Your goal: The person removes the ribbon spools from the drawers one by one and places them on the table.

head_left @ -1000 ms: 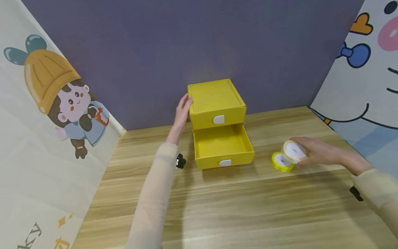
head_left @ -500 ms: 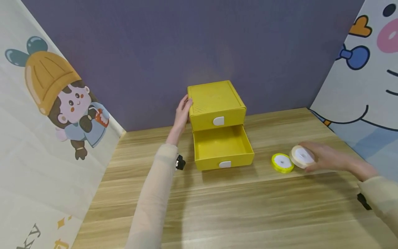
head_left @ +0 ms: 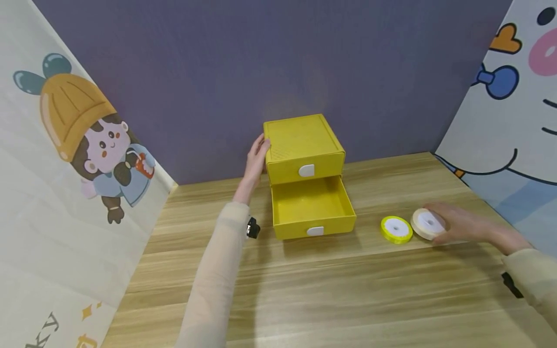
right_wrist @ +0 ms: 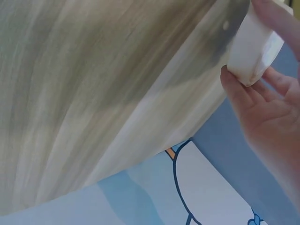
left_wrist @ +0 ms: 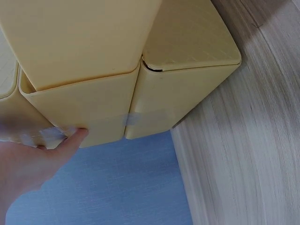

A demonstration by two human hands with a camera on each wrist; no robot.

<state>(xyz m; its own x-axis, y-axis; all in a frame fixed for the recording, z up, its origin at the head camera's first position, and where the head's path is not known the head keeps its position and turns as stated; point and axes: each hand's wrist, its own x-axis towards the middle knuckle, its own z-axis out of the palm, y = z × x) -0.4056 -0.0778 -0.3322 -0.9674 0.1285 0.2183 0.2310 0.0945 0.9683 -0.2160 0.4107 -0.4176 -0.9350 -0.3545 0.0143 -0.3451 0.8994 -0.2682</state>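
A yellow two-drawer storage box (head_left: 300,137) stands near the back wall, its lower drawer (head_left: 311,205) pulled out and its upper one closed. My left hand (head_left: 256,159) rests against the box's left side near the top edge; the left wrist view shows a straight finger (left_wrist: 75,138) lying on the side wall. At the right, my right hand (head_left: 461,224) holds a cream ribbon spool (head_left: 428,224) by its edge, between thumb and fingers. This spool (right_wrist: 255,47) is partly covered by the hand in the right wrist view. Just left of it lies a yellow ribbon spool (head_left: 396,229), flat on the table.
The wood-grain table (head_left: 330,295) runs up to a purple-blue back wall (head_left: 217,87). Printed cartoon panels stand at the left (head_left: 87,135) and right (head_left: 500,121) sides. A black wrist camera (head_left: 252,227) shows under the left sleeve.
My right hand has carried the cream spool from over the yellow one to the right and down beside it. The yellow spool is now fully uncovered. My left hand stays at the box.
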